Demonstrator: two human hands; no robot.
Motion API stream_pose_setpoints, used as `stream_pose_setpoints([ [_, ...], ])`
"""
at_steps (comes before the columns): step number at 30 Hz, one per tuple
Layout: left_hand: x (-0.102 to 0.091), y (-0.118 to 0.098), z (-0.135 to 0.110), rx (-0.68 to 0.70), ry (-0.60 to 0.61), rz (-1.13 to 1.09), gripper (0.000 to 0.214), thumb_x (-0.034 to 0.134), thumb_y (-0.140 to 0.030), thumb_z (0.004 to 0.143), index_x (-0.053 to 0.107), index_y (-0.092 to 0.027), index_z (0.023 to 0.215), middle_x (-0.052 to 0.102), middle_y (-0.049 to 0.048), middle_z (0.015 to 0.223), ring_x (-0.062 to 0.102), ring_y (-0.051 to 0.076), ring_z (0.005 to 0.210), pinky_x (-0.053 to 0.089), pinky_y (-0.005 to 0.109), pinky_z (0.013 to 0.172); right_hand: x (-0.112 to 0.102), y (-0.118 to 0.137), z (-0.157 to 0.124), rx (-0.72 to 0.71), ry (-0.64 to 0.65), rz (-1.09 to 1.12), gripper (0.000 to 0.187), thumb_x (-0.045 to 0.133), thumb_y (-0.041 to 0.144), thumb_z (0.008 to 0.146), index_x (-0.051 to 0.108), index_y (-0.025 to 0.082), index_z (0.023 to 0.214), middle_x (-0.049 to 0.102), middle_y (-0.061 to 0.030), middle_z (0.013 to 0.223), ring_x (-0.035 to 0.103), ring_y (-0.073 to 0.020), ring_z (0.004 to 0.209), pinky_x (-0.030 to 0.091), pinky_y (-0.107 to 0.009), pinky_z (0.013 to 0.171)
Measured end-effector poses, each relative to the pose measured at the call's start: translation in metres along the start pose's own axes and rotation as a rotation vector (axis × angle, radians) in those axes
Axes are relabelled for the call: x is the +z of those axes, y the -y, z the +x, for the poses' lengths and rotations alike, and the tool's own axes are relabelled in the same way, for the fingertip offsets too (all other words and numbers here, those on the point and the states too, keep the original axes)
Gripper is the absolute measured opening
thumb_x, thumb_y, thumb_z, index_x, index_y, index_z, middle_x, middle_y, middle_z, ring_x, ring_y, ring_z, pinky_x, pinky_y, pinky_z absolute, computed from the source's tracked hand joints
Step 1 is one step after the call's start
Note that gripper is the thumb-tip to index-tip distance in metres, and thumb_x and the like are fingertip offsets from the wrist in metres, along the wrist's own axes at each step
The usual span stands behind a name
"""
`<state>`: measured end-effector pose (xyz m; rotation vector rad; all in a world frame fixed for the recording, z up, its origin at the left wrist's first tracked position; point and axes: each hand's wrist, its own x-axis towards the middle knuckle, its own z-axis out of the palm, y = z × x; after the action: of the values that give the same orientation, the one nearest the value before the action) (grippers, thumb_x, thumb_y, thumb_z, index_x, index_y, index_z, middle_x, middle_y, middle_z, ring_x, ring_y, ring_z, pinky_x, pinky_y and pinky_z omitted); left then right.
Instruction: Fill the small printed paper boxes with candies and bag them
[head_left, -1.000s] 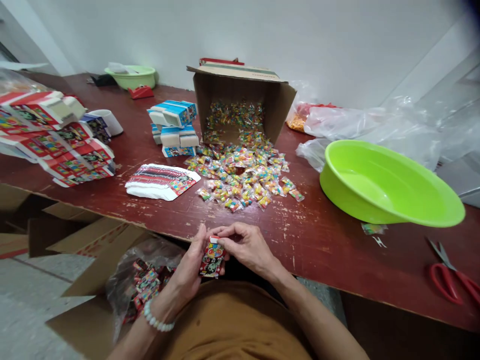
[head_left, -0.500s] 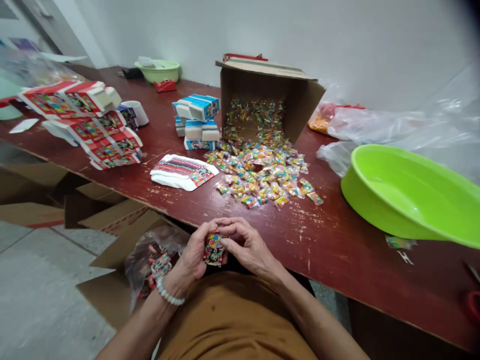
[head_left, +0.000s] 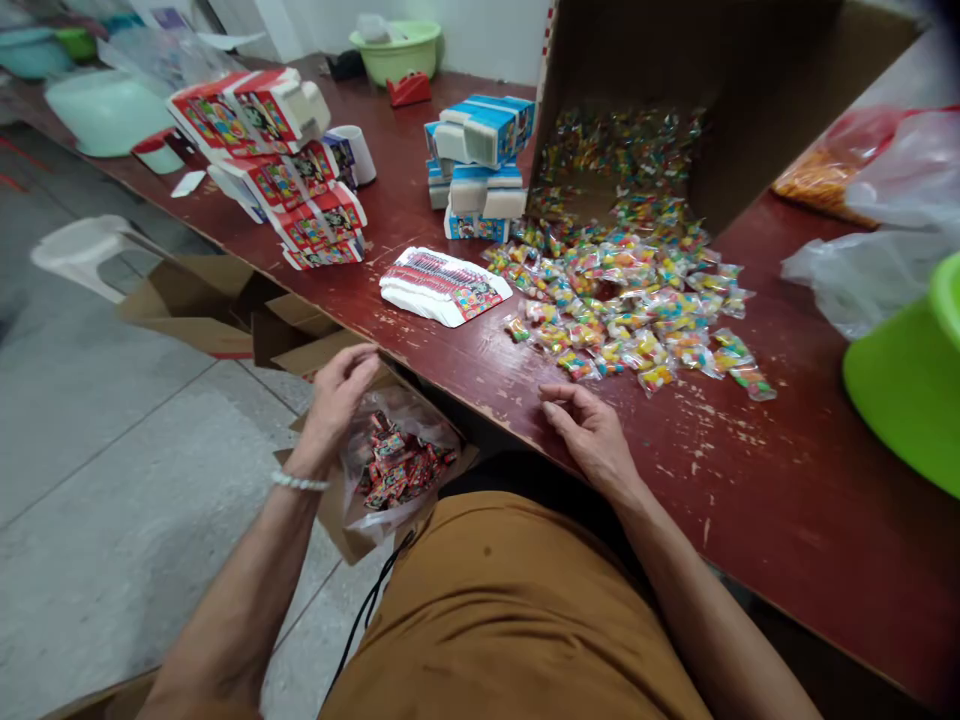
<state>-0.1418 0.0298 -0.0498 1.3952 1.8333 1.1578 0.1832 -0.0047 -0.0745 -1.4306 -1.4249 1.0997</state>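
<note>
My left hand [head_left: 339, 400] is beside the table's front edge, over the rim of a plastic-lined carton. Its fingers stretch forward with nothing visible in them. Inside the clear bag [head_left: 358, 505] lies a heap of small printed candy boxes [head_left: 405, 462], red and black. My right hand [head_left: 592, 436] hovers at the table edge, fingers loosely curved and thumb apart, holding nothing. Beyond it spread many clear candy packets [head_left: 652, 378], spilling from a tipped cardboard box [head_left: 757, 110]. A fanned stack of flat printed cartons [head_left: 446, 285] lies between the hands, farther back.
Red-and-white box bundles [head_left: 262, 180] and blue-and-white box bundles [head_left: 487, 135] stand on the red table [head_left: 750, 500]. A green basin [head_left: 900, 370] is at the right. A white stool [head_left: 90, 250] and open cardboard boxes [head_left: 187, 300] stand on the floor.
The small candy box between my hands is out of them. My hands have parted, left toward the lined carton, right toward the packets. The view has turned left and downward.
</note>
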Motion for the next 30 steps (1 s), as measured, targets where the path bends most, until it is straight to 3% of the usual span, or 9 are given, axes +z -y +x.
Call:
stream_pose_setpoints([
  [4,0.038,-0.028,0.045,0.325,-0.023,0.45,0.045,0.056,-0.041,0.084,0.062,-0.016,0.121,0.065,0.012,0.115,0.057,0.026,0.102,0.042,0.038,0.092,0.004,0.003,-0.003,-0.152,-0.026,-0.141,0.02,0.057,0.031,0.087,0.069,0.019,0.098,0.071,-0.0063,0.096,0.064,-0.0202,0.087,0.05,-0.035,0.082],
  [7,0.062,-0.044,0.069,0.412,0.006,0.774,0.059,0.059,-0.05,0.083,0.055,-0.02,0.133,0.056,0.0173,0.125,0.049,0.034,0.111,0.039,0.043,0.091,0.003,0.004,-0.004,-0.227,-0.045,-0.168,0.016,0.056,0.027,0.088,0.069,0.02,0.095,0.071,-0.0066,0.095,0.066,-0.0208,0.088,0.05,-0.035,0.082],
  [11,0.072,-0.053,0.081,0.446,0.102,1.006,0.068,0.054,-0.064,0.082,0.049,-0.026,0.138,0.051,0.0213,0.121,0.047,0.04,0.108,0.04,0.043,0.08,0.003,0.004,-0.004,-0.281,-0.068,-0.156,0.014,0.055,0.025,0.088,0.068,0.021,0.093,0.072,-0.0068,0.094,0.067,-0.0212,0.089,0.052,-0.035,0.081],
  [14,0.073,-0.059,0.084,0.466,0.142,1.064,0.066,0.051,-0.067,0.081,0.053,-0.027,0.134,0.051,0.021,0.118,0.047,0.039,0.106,0.039,0.044,0.079,0.005,0.003,-0.003,-0.305,-0.073,-0.156,0.013,0.055,0.024,0.089,0.068,0.021,0.093,0.072,-0.0066,0.093,0.067,-0.0212,0.088,0.052,-0.035,0.081],
  [18,0.082,-0.07,0.088,0.518,0.088,1.067,0.065,0.052,-0.07,0.079,0.059,-0.025,0.125,0.049,0.0209,0.124,0.044,0.041,0.111,0.037,0.049,0.084,0.006,0.002,-0.003,-0.32,-0.069,-0.16,0.013,0.056,0.022,0.088,0.067,0.022,0.094,0.071,-0.0065,0.092,0.066,-0.0208,0.086,0.052,-0.034,0.079],
  [25,0.106,-0.079,0.091,0.59,0.085,1.115,0.05,0.056,-0.056,0.082,0.066,-0.015,0.108,0.055,0.0218,0.116,0.046,0.041,0.107,0.035,0.05,0.082,0.006,0.005,-0.002,-0.32,-0.09,-0.141,0.012,0.056,0.02,0.088,0.067,0.021,0.092,0.071,-0.0068,0.09,0.067,-0.0208,0.085,0.052,-0.033,0.078],
  [30,0.096,-0.079,0.086,0.694,-0.018,1.053,0.049,0.05,-0.05,0.085,0.064,-0.011,0.11,0.058,0.0227,0.118,0.046,0.042,0.108,0.031,0.052,0.084,0.005,0.004,-0.002,-0.275,-0.089,-0.077,0.012,0.057,0.023,0.086,0.068,0.02,0.089,0.071,-0.0068,0.09,0.066,-0.0208,0.085,0.051,-0.034,0.079],
])
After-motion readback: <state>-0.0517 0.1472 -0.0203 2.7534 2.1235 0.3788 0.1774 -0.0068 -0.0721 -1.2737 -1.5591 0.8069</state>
